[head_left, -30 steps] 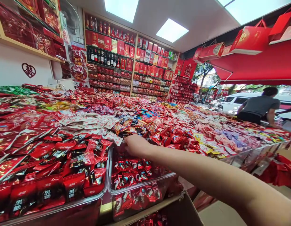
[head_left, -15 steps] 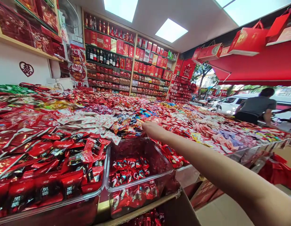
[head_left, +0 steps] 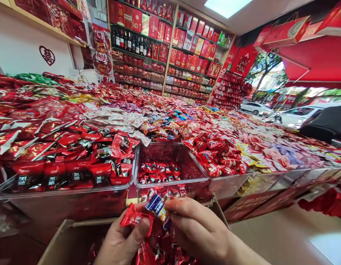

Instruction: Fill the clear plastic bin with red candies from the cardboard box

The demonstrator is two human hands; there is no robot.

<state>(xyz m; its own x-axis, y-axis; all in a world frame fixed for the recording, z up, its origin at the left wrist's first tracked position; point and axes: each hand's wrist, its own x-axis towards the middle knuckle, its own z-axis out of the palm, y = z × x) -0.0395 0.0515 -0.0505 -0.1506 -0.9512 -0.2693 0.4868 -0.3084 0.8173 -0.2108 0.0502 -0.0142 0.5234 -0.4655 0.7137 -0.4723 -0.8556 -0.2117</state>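
Observation:
Low in the head view, my left hand [head_left: 123, 241] is closed round a red-wrapped candy [head_left: 135, 218], thumb pressed on it. Right beside it, the fingers of my right hand [head_left: 199, 226] pinch a blue-and-white wrapped candy [head_left: 158, 209]. Below both hands is an open cardboard box [head_left: 76, 230] with more red-wrapped candies [head_left: 145, 254] inside, partly hidden by the hands. Just beyond them stands a clear plastic bin [head_left: 173, 181], low-filled with small red-wrapped candies [head_left: 160, 171].
Left of the bin, another bin [head_left: 76, 192] is heaped with red and black packets. Red packets [head_left: 217, 154] lie piled to the right. Shelves [head_left: 167, 48] with bottles and red boxes line the back wall. A person [head_left: 326, 123] is at the right edge.
My right hand has come back from the far side of the bin and now holds the blue-and-white candy. My left hand has come into view with a red candy. The view has tilted down.

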